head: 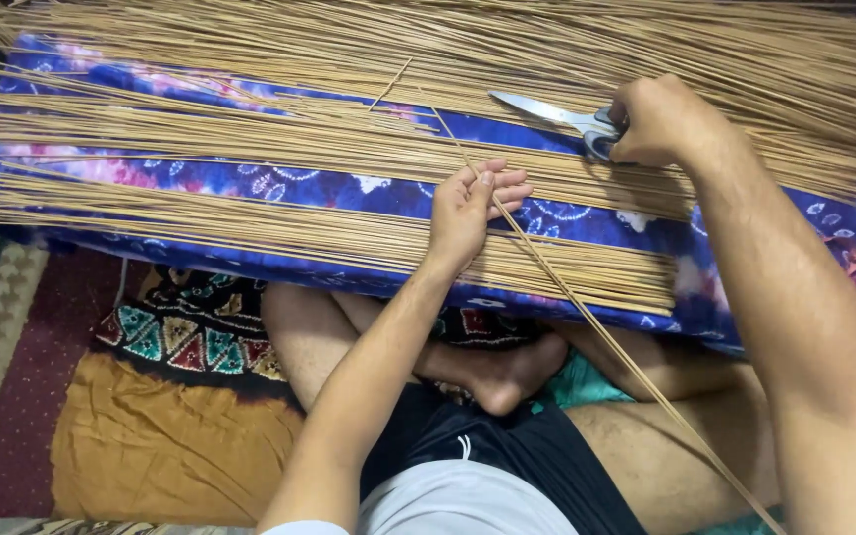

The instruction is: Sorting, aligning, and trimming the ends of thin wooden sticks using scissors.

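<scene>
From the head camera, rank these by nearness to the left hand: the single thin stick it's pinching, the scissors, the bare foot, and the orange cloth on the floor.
Measured from the left hand:
1. Single thin stick: pinched in its fingers, running diagonally down toward the right.
2. Scissors: up and right, held in the right hand.
3. Bare foot: below, in the lap.
4. Orange cloth: farthest, lower left on the floor.

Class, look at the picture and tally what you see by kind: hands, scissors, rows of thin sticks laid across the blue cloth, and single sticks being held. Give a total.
Hands: 2, the left hand and the right hand
Scissors: 1, in the right hand
Rows of sticks on the blue cloth: 4, as far as can be told
Held stick: 1, in the left hand
Total: 8
</scene>
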